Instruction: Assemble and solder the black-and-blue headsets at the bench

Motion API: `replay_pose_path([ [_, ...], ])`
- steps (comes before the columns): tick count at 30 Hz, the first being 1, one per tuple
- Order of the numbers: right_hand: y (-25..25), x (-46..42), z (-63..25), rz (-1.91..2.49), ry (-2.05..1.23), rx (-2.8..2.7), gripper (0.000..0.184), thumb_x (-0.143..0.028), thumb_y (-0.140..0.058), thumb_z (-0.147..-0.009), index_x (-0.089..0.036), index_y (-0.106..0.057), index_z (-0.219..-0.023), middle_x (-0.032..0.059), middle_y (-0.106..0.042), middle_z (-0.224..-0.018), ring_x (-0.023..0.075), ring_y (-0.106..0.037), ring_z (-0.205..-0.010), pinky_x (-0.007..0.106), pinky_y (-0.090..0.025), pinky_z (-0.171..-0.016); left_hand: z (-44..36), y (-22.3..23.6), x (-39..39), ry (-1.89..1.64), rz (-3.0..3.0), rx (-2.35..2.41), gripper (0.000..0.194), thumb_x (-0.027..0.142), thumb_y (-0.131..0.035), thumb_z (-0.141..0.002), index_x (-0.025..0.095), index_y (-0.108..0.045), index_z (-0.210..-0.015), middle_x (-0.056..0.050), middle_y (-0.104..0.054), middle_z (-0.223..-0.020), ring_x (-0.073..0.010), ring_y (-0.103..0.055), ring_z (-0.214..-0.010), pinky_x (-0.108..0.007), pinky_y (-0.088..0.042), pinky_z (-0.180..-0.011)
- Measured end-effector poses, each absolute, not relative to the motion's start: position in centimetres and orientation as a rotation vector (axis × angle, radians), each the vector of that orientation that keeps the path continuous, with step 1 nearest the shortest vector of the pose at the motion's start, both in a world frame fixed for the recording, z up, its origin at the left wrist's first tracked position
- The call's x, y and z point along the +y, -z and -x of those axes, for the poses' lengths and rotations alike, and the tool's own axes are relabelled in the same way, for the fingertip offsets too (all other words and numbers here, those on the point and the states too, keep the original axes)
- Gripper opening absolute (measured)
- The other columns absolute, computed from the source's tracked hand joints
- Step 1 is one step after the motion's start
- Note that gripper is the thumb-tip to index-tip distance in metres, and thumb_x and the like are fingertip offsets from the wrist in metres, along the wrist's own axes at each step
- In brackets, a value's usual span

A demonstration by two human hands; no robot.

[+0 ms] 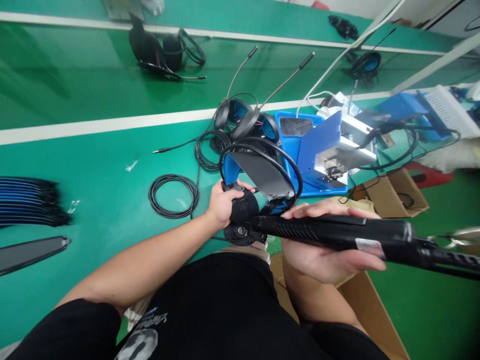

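- Black printed shirt [210, 312]: the person's torso, lowest in view, with a dark sleeve at each lower corner.
- Black over-ear headset [258, 145]: held in front of the torso at the bench edge. Thin looped headband over a flat grey pad [260, 172]; round earcup [243, 207] with perforated face, round dark base below it.
- Left hand [225, 205]: fingers clamped on the headset at the earcup.
- Right hand [322, 245]: fingers closed around a black handheld power tool [330, 230], its front end just beside the earcup. White label [369, 247] near the rear; rear runs off the right edge.
- Green bench [112, 125] with white stripe, carrying:
  - coiled black cable [173, 197] just left of the hands;
  - stacked blue-and-black strips [30, 200] at far left;
  - second headset with boom microphones [240, 117] behind the first;
  - blue jig with metal block [315, 180] beside it.
- Cardboard box [393, 195] right of the jig, blurred.
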State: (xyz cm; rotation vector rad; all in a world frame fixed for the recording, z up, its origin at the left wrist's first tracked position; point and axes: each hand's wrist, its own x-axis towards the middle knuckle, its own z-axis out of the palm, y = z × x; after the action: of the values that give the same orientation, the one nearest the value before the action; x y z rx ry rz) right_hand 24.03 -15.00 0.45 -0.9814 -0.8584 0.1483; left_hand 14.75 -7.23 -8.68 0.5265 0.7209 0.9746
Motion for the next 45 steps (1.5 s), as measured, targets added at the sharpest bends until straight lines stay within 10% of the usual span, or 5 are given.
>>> replay_pose_path([
  [41, -2.7, -16.4, -27.8, 0.97, -0.336, -0.931, 0.053, -0.073, -0.044, -0.095, -0.025, -0.063, -0.107, -0.0026, -0.057, -0.066, 0.016, -0.051, -0.049, 0.029, -0.045, -0.04, -13.8, 8.0, -7.1, -0.908, -0.523, 0.805, 0.022, 0.016, -0.071, -0.061, 0.019, -0.065, -0.082, -0.005, -0.079, -0.086, -0.0249, -0.073, -0.083, -0.04, -0.057, -0.086],
  [45, -3.9, -14.8, -36.3, 0.956, 0.151, -0.674, 0.045, -0.065, -0.035, -0.097, -0.025, -0.053, -0.106, -0.0015, -0.052, -0.073, 0.0142, -0.049, -0.05, 0.026, -0.039, -0.039, -13.6, 7.6, -7.2, -0.815, -0.617, 0.81, 0.016, 0.021, -0.071, -0.064, 0.016, -0.07, -0.079, -0.009, -0.08, -0.087, -0.0277, -0.074, -0.081, -0.042, -0.059, -0.082],
])
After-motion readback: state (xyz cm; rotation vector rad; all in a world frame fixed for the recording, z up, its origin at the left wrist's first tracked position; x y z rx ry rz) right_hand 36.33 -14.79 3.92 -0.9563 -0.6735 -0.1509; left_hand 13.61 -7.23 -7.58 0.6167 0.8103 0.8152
